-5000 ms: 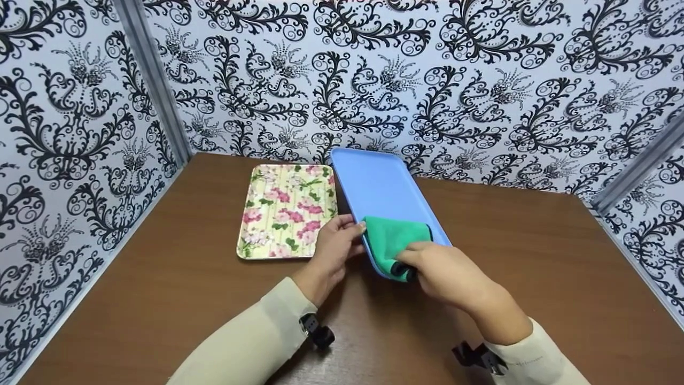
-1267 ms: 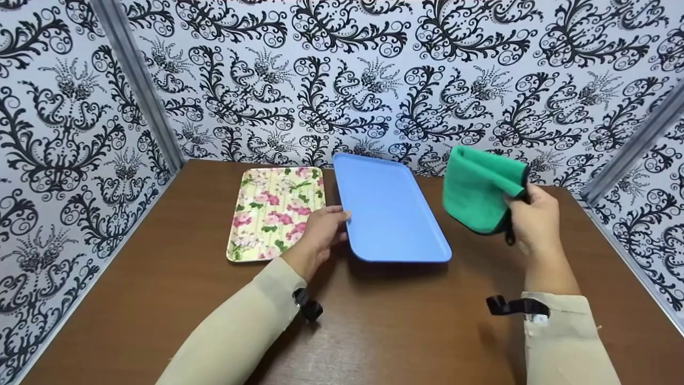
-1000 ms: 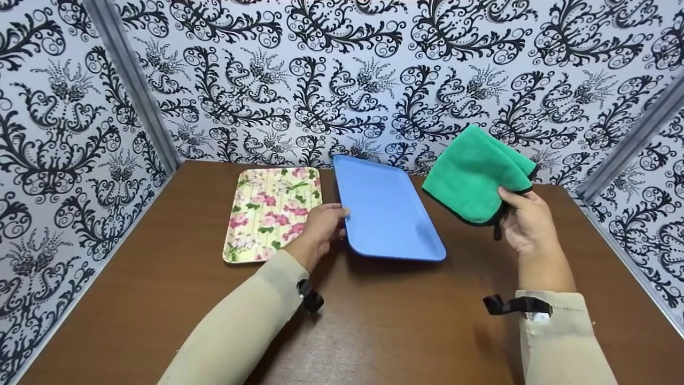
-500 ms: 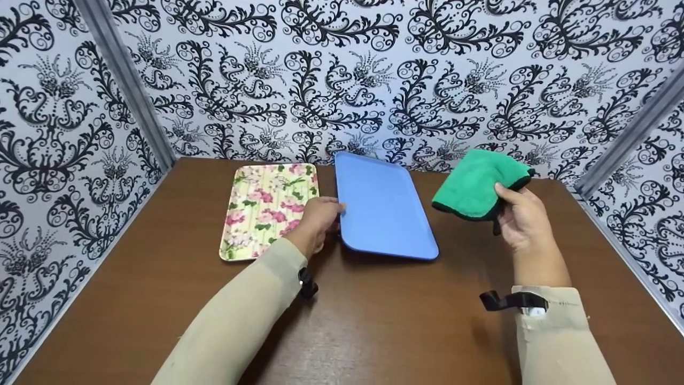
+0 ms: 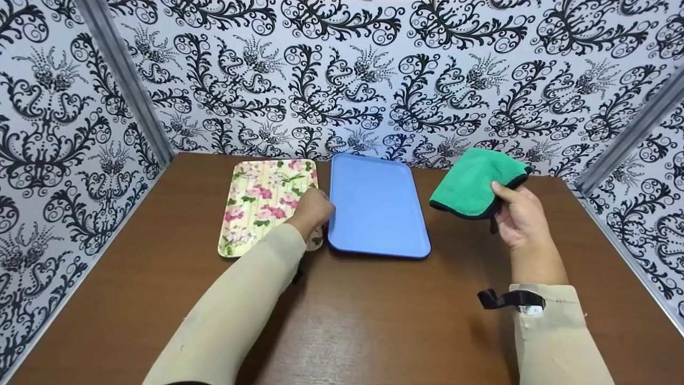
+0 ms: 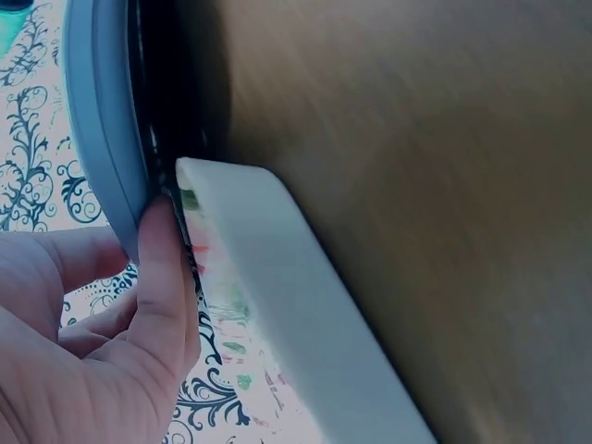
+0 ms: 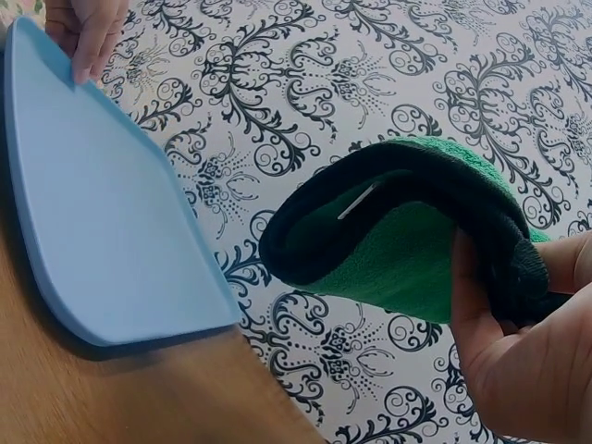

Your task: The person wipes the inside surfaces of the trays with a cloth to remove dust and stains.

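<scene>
A plain blue tray (image 5: pixel 377 206) lies nearly flat at the middle of the table, a thin dark gap under its near edge. My left hand (image 5: pixel 312 207) pinches its left rim; in the left wrist view the tray's edge (image 6: pixel 104 120) runs between thumb and fingers. Right beside that hand is a flower-patterned tray (image 5: pixel 262 198), its right side partly covered by the hand. On the right, my right hand (image 5: pixel 523 216) holds a folded green microfiber cloth (image 5: pixel 475 182) with black edging up off the table. The right wrist view shows the cloth's fold (image 7: pixel 388 222) curling loosely outward.
Behind the trays rises a wall (image 5: pixel 352 80) with black scroll patterns, and similar panels stand at both sides. The brown wooden table (image 5: pixel 374 321) stretches in front of the trays toward me.
The green cloth has gone from wiping the blue tray to being held up at the right. Most recently the blue tray has come down flatter and shifted slightly left, still in my left hand.
</scene>
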A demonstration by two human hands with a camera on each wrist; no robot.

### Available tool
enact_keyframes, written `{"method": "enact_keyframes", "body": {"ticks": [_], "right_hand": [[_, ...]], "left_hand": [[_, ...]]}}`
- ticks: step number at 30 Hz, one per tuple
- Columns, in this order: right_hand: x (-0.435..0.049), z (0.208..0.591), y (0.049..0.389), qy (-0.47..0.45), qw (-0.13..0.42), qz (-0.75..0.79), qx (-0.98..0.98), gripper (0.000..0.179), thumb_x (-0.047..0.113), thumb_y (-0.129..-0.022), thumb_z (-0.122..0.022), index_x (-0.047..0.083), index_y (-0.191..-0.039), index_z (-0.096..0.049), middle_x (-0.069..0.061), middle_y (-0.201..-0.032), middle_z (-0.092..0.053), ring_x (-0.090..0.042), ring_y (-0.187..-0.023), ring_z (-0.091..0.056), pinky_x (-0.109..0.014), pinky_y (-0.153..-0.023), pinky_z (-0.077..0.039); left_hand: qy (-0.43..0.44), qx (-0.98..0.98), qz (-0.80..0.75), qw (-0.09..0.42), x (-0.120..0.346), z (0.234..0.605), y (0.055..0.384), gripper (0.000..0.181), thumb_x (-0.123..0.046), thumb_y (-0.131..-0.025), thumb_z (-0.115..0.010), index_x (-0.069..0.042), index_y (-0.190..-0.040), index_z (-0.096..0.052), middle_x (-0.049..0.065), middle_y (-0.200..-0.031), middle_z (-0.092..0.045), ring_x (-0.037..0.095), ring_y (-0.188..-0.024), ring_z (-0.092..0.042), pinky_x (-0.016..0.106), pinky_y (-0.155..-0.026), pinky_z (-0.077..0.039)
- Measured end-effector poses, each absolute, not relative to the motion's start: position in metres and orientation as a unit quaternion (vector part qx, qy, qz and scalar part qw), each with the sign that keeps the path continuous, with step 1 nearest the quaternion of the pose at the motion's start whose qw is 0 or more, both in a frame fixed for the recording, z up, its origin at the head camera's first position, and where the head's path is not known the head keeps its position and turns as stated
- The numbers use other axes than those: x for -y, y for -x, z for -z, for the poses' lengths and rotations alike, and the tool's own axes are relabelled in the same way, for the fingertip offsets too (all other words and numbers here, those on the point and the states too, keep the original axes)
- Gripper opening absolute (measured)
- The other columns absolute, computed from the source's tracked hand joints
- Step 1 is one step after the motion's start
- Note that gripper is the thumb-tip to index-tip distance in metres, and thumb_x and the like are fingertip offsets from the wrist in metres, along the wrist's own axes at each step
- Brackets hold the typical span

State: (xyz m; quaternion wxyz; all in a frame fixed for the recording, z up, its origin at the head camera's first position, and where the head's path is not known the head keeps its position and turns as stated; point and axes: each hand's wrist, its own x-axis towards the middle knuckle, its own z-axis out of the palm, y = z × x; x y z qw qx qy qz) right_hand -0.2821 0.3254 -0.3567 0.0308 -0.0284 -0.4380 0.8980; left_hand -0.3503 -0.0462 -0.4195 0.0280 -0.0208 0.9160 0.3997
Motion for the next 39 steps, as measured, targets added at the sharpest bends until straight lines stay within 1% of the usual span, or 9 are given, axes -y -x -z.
{"method": "enact_keyframes", "body": {"ticks": [3, 6, 8, 11, 13, 17, 25, 33, 39], "right_hand": [[-0.325, 0.358, 0.282, 0.033, 0.03, -0.896, 0.441, 0.013, -0.005, -0.098, -0.064, 0.005, -0.106, -0.067, -0.008, -0.095, -0.078, -0.018, -0.087, -0.077, -0.03, -0.08, -0.064], [-0.325, 0.358, 0.282, 0.037, 0.031, -0.895, 0.444, 0.013, -0.005, -0.098, -0.064, 0.005, -0.106, -0.067, -0.008, -0.094, -0.078, -0.019, -0.086, -0.077, -0.03, -0.08, -0.064], [-0.325, 0.359, 0.282, 0.038, 0.032, -0.893, 0.447, 0.013, -0.005, -0.098, -0.064, 0.005, -0.106, -0.067, -0.008, -0.094, -0.078, -0.019, -0.086, -0.077, -0.03, -0.079, -0.064], [-0.325, 0.359, 0.283, 0.038, 0.031, -0.892, 0.449, 0.013, -0.004, -0.098, -0.063, 0.006, -0.106, -0.067, -0.008, -0.094, -0.078, -0.018, -0.086, -0.077, -0.03, -0.079, -0.064], [-0.324, 0.359, 0.284, 0.038, 0.027, -0.891, 0.452, 0.013, -0.004, -0.099, -0.063, 0.006, -0.106, -0.067, -0.008, -0.094, -0.079, -0.018, -0.086, -0.078, -0.03, -0.079, -0.064], [-0.322, 0.36, 0.285, 0.041, 0.027, -0.887, 0.458, 0.013, -0.004, -0.099, -0.063, 0.007, -0.106, -0.067, -0.007, -0.093, -0.079, -0.017, -0.085, -0.078, -0.029, -0.079, -0.064], [-0.322, 0.364, 0.285, 0.045, 0.025, -0.883, 0.466, 0.012, -0.002, -0.101, -0.061, 0.008, -0.105, -0.067, -0.005, -0.094, -0.078, -0.014, -0.087, -0.077, -0.026, -0.079, -0.063], [-0.323, 0.365, 0.283, 0.057, 0.023, -0.881, 0.47, 0.011, -0.001, -0.099, -0.064, 0.008, -0.102, -0.069, -0.005, -0.091, -0.079, -0.015, -0.084, -0.077, -0.027, -0.078, -0.063], [-0.338, 0.368, 0.28, 0.052, 0.022, -0.874, 0.483, 0.01, -0.001, -0.099, -0.064, 0.008, -0.104, -0.068, -0.005, -0.094, -0.079, -0.015, -0.085, -0.077, -0.028, -0.078, -0.064]], "left_hand": [[0.017, -0.93, -0.366, 0.02, 0.047, 0.421, 0.351, 0.04, 0.004, -0.082, -0.052, -0.017, -0.051, -0.039, 0.0, -0.057, -0.044, 0.021, -0.064, -0.047, 0.029, -0.057, -0.043], [0.005, -0.94, -0.34, 0.012, 0.046, 0.423, 0.35, 0.035, 0.003, -0.082, -0.054, -0.015, -0.055, -0.042, 0.009, -0.07, -0.059, 0.024, -0.074, -0.052, 0.036, -0.073, -0.055], [-0.003, -0.944, -0.329, 0.008, 0.045, 0.423, 0.349, 0.029, 0.002, -0.083, -0.055, -0.013, -0.06, -0.046, 0.014, -0.084, -0.069, 0.025, -0.08, -0.056, 0.04, -0.084, -0.059], [-0.003, -0.945, -0.327, 0.007, 0.043, 0.423, 0.348, 0.019, 0.002, -0.086, -0.055, -0.008, -0.07, -0.055, 0.021, -0.1, -0.074, 0.03, -0.089, -0.064, 0.044, -0.089, -0.06], [-0.004, -0.947, -0.32, 0.002, 0.043, 0.423, 0.348, 0.013, 0.003, -0.087, -0.055, -0.003, -0.08, -0.064, 0.022, -0.105, -0.074, 0.033, -0.095, -0.068, 0.045, -0.092, -0.059], [-0.013, -0.955, -0.295, -0.012, 0.042, 0.426, 0.347, 0.018, 0.002, -0.09, -0.054, 0.004, -0.098, -0.071, 0.022, -0.111, -0.074, 0.037, -0.106, -0.07, 0.047, -0.097, -0.057], [-0.044, -0.965, -0.258, -0.029, 0.038, 0.43, 0.345, 0.023, 0.0, -0.097, -0.05, 0.007, -0.107, -0.069, 0.024, -0.11, -0.072, 0.04, -0.108, -0.07, 0.05, -0.098, -0.057], [-0.052, -0.967, -0.25, -0.019, 0.037, 0.431, 0.345, 0.028, -0.001, -0.102, -0.045, 0.006, -0.113, -0.069, 0.023, -0.117, -0.072, 0.038, -0.113, -0.069, 0.049, -0.102, -0.056], [-0.051, -0.971, -0.234, -0.008, 0.033, 0.426, 0.342, 0.031, -0.002, -0.104, -0.042, 0.004, -0.113, -0.07, 0.022, -0.118, -0.073, 0.038, -0.113, -0.069, 0.049, -0.1, -0.057]]}}
